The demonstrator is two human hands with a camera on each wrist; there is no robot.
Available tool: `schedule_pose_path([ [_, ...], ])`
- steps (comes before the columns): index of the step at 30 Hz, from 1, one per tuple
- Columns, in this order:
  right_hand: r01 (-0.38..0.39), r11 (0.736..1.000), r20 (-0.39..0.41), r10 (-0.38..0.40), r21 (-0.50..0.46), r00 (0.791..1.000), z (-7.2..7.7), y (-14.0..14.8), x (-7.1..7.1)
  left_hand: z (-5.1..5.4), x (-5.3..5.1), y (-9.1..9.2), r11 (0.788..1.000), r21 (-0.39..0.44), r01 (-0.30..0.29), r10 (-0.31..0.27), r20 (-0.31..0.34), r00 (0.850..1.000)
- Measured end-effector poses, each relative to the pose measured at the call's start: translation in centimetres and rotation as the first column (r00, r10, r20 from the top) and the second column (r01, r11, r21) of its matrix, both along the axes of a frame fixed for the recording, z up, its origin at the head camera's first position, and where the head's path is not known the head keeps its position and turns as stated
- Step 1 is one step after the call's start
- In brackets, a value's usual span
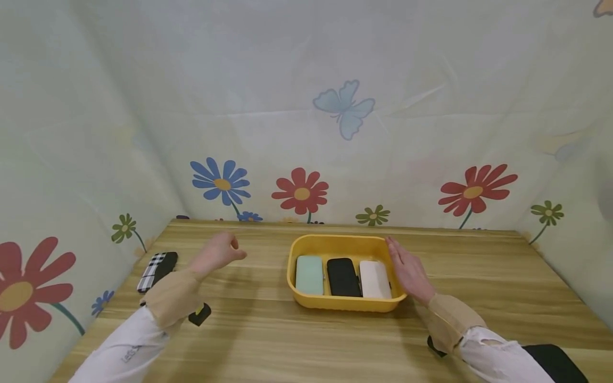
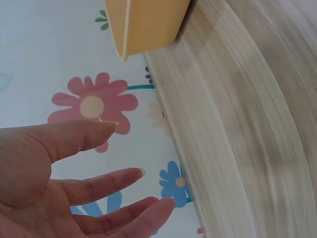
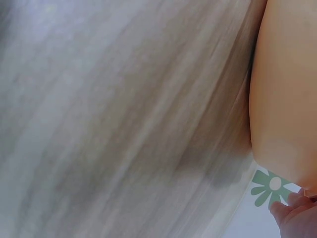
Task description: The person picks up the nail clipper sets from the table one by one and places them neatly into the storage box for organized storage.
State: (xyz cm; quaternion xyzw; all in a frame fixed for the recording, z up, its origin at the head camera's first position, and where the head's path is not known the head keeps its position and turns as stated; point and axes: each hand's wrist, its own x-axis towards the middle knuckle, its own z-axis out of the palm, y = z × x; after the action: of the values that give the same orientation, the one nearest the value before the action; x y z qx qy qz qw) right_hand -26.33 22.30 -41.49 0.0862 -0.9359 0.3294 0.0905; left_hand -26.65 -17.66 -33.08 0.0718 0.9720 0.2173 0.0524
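Note:
A yellow rectangular tub (image 1: 345,303) stands on the wooden table. Inside it, side by side, lie a mint-green case (image 1: 309,275), a black case (image 1: 344,277) and a white case (image 1: 375,279). My right hand (image 1: 411,272) lies along the tub's right side, its fingers extended and touching the wall near the rim. In the right wrist view, only some fingers (image 3: 299,215) show by the tub's corner. To the left of the tub, my left hand (image 1: 218,252) hovers above the table, holding nothing; its fingers are loosely bent and apart in the left wrist view.
At the table's left edge lies a case with black-and-white plaid and a black part (image 1: 158,270), partly behind the left forearm. A dark object (image 1: 555,361) shows beside the right sleeve, at the bottom right. A flowered curtain (image 1: 383,175) hangs behind the table.

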Motion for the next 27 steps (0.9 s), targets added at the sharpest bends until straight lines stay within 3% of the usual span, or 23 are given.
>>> schedule_pose_path([
  [15,-0.007,1.000,0.004,0.007,0.000,1.000,-0.2,0.0,0.0,-1.6,0.7,-4.3,0.994,-0.053,-0.093,0.096,0.050,0.994],
  [27,-0.005,1.000,0.004,0.005,-0.006,1.000,-0.2,0.0,0.0,-3.1,1.4,-8.7,0.985,-0.042,-0.169,0.169,-0.013,0.986],
])
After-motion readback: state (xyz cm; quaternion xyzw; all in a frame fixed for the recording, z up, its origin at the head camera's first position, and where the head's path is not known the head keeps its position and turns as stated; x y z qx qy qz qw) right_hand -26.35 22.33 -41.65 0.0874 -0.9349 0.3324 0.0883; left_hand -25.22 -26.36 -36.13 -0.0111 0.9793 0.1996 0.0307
